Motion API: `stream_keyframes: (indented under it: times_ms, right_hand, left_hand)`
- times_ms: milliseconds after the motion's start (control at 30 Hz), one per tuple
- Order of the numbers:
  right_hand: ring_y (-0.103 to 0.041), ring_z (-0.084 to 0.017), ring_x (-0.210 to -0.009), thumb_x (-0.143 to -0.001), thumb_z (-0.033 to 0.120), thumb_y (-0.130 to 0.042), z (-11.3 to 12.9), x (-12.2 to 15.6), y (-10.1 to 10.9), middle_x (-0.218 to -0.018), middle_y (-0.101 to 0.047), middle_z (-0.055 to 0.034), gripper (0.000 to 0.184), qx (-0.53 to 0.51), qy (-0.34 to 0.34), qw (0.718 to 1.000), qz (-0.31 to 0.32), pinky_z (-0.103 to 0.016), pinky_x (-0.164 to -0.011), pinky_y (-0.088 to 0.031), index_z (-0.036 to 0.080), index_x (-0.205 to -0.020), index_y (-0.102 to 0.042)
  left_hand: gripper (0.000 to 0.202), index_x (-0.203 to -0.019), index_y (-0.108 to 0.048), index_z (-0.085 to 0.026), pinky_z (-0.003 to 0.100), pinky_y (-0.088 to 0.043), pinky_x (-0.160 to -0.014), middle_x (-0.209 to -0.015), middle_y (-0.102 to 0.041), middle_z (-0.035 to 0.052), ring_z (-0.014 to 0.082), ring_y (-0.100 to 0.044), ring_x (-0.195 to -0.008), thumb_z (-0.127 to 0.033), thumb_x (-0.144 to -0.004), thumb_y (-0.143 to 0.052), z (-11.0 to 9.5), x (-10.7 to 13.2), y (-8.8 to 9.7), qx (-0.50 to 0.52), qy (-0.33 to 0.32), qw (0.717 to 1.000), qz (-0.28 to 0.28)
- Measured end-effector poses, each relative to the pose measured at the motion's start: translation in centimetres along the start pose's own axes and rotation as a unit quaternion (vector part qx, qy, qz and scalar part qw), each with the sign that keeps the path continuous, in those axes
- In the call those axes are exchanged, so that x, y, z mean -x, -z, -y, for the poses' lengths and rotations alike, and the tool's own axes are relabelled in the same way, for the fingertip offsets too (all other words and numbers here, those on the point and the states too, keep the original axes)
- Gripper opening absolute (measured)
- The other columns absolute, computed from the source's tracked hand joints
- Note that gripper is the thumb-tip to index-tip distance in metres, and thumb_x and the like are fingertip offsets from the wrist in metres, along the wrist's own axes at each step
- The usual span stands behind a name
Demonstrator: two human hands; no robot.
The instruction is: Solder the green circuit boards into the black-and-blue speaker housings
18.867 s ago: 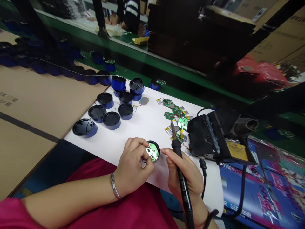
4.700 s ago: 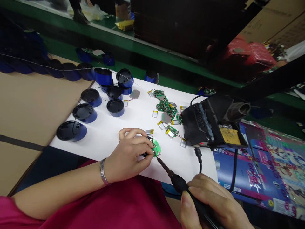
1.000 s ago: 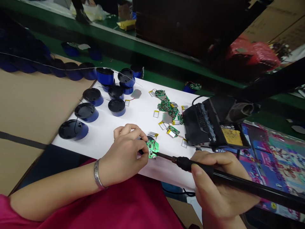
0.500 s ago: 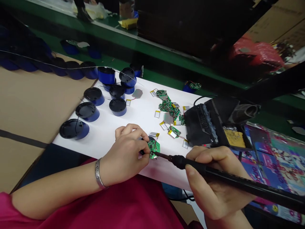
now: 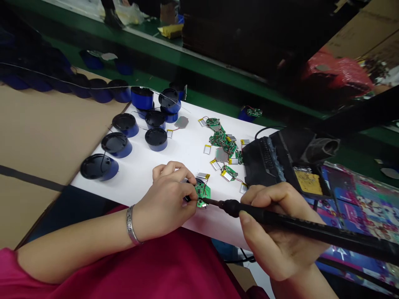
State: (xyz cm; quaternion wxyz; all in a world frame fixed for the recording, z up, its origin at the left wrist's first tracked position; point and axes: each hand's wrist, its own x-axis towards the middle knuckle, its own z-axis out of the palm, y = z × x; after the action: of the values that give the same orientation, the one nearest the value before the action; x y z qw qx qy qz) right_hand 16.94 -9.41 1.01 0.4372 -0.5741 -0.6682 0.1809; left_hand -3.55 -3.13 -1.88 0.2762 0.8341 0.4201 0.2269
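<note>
My right hand (image 5: pixel 280 232) is closed around the black handle of a soldering iron (image 5: pixel 262 215). The iron's tip meets the lower part of a green circuit board (image 5: pixel 203 192) near the front edge of the white table. With fingers bent and pinched, my left hand (image 5: pixel 170 197) grips the board's left side. A dark round part shows between these fingers, mostly hidden. Just behind the board lies a small silver battery (image 5: pixel 203 176) with a yellow end and thin wires. Whether a fine wire is also in the left fingers is hidden.
Several blue cups with black tops (image 5: pixel 116 144) stand at the left. Behind the board lies a pile of circuit boards (image 5: pixel 218 137) with batteries. At the right are a black soldering stand (image 5: pixel 260 162), its yellow sponge (image 5: pixel 308 182) and printed colourful sheets (image 5: pixel 364 216).
The whole view has shifted slightly. My right hand and the iron's handle sit a little further left and closer to the board; the tip stays on it. The left hand keeps its grip.
</note>
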Motion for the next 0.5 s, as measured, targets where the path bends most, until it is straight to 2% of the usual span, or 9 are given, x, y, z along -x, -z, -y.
stream_keyframes:
  times_ms: [333,500]
  right_hand:
    - [-0.051,-0.012,-0.052,-0.078,0.023,-0.066,0.31,-0.13,-0.02,-0.064,-0.053,0.0039,0.018,0.006,0.003,1.0,0.008,-0.027,-0.049,-0.044,0.024,-0.081,-0.048]
    - [-0.059,-0.015,-0.059,-0.08,0.023,-0.067,0.75,0.18,0.55,-0.071,-0.059,0.0009,0.012,-0.005,0.013,0.999,-0.046,-0.03,-0.055,-0.05,0.023,-0.082,-0.055]
  left_hand:
    - [0.02,-0.062,-0.072,-0.023,0.047,-0.028,-0.088,-0.094,-0.068,0.0008,0.0261,-0.054,-0.106,-0.01,-0.074,-0.063,-0.01,-0.02,0.15,0.002,0.002,1.0,0.007]
    - [0.02,-0.063,-0.072,-0.023,0.046,-0.028,-0.087,-0.095,-0.069,0.0012,0.0258,-0.053,-0.106,-0.009,-0.073,-0.062,0.12,-0.08,-0.01,0.0,-0.001,1.0,0.003]
